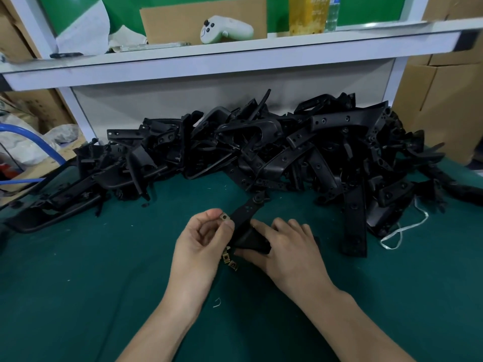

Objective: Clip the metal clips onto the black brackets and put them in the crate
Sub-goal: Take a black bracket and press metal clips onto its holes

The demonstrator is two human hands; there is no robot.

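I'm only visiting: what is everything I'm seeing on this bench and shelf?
table: one, green cover
bracket pile: many, black, back of table
held bracket: one, black, front centre
clip: one, dull metal, at the held bracket's edge
spare clips: few, dull gold, just below the held bracket
string: one, white, right of pile
hose: one, blue, far left
shelf: one, white, above pile
controller: one, white, on shelf
cardboard sheet: one, brown, behind controller
left hand: one, pinches the clip
right hand: one, grips the held bracket
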